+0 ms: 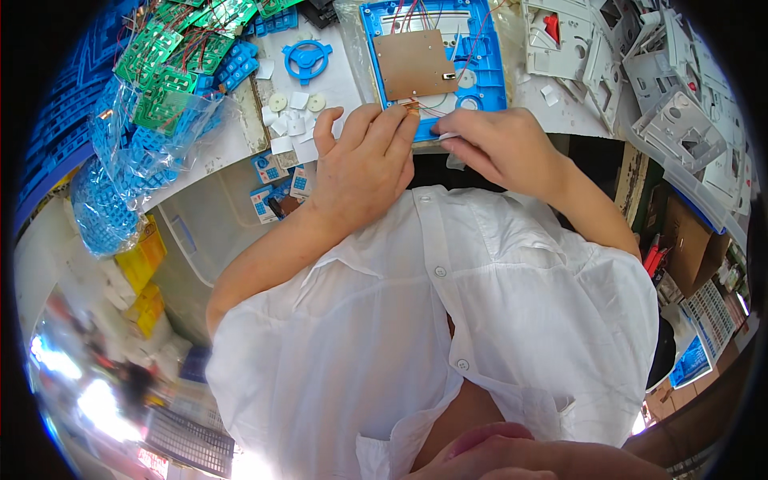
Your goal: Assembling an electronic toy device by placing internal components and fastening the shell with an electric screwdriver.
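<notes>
Right in front of the white-shirted person lies the blue casing [494, 72], a shallow open tray with its near edge toward the body. Both hands are at that near edge. The left hand [360, 164] rests over its left part, back upward, fingers a little apart and bent, with the fingertips reaching the edge; what sits under them is hidden, so I cannot tell whether they grip anything or only press. The right hand [508, 148] comes in from the other side, at the near edge's right part, thumb and forefinger nearly closed on a small white piece [450, 136], its other fingers folded in.

Inside the casing a flat brown board [412, 64] covers much of the middle, and thin red and dark wires [410, 8] run out at the far end.

Just left of the casing, on the worktop, lie a blue ring-shaped part [306, 62], a scatter of white squares [294, 124] and two cream discs [278, 102]. Farther left of it are heaped green circuit boards [160, 72], with a clear bag of blue parts [104, 212] on their near side. To the casing's right, pale grey housings [676, 128] pile up along the worktop.
</notes>
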Demonstrator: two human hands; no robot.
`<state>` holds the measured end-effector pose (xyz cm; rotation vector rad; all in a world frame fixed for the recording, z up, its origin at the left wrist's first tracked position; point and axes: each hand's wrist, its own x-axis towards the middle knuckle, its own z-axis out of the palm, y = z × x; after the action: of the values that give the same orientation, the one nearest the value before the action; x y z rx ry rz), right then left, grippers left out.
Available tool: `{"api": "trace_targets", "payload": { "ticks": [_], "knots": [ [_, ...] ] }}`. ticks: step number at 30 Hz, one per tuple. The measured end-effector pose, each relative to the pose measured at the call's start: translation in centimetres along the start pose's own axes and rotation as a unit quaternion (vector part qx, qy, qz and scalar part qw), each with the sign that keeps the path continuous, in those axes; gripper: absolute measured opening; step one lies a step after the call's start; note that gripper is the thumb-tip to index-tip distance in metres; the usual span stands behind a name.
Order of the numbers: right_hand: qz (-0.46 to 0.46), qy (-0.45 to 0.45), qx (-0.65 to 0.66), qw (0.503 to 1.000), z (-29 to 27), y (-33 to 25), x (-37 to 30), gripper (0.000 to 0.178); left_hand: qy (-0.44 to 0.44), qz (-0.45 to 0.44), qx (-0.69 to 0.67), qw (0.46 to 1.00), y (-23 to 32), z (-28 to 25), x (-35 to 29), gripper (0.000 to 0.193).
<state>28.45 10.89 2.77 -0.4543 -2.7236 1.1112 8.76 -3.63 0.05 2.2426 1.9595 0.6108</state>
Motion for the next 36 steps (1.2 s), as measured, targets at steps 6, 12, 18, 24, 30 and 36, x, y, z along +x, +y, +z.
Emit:
{"api": "trace_targets", "payload": {
  "ticks": [6, 12, 18, 24, 30, 36],
  "knots": [
    [-0.012, 0.029, -0.131, 0.991, 0.8, -0.6, -0.7, 0.015, -0.012, 0.007, 0.014, 1.0, 0.0, -0.1, 0.0, 0.049],
    [-0.051, 0.04, -0.092, 0.994, 1.2, -0.7, -0.7, 0.024, -0.023, 0.006, 0.021, 1.0, 0.1, -0.2, -0.2, 0.051],
    [0.017, -0.004, -0.144, 0.989, 0.7, -1.6, -0.7, 0.024, -0.031, 0.023, 0.039, 0.999, 0.1, -0.5, -0.2, 0.055],
    [0.022, 0.009, -0.153, 0.988, 1.5, -1.7, -1.3, 0.021, -0.027, 0.06, 0.076, 0.995, -0.7, -0.4, -0.2, 0.057],
    [-0.021, 0.023, -0.13, 0.991, 1.7, -1.8, -0.9, 0.018, -0.023, 0.012, 0.031, 0.999, -0.9, -0.5, -0.8, 0.059],
    [-0.035, -0.003, -0.159, 0.987, 1.7, -2.5, -0.7, 0.022, -0.027, 0.022, 0.067, 0.997, -0.6, -0.8, -0.7, 0.06]
  ]
}}
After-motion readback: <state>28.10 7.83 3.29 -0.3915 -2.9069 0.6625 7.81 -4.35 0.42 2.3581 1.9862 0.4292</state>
